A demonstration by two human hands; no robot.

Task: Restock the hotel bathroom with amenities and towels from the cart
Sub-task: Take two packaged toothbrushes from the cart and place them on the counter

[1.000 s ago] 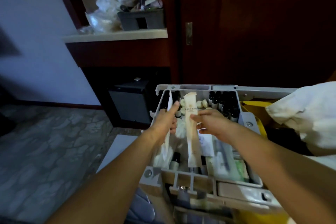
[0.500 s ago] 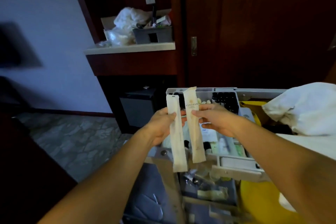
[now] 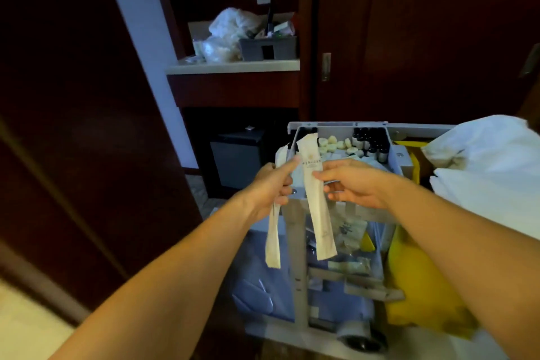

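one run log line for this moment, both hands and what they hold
left hand: pinches slim packet | right hand: pinches printed packet | both packets hang above cart tray | stage: amenities picked, not yet placed

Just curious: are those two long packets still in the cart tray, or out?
Out: each hand pinches one packet, held up above the tray.

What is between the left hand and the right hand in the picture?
In the head view, the printed paper sachet hangs between the left hand and the right hand. The right hand pinches it; the left hand grips a second, narrower sachet.
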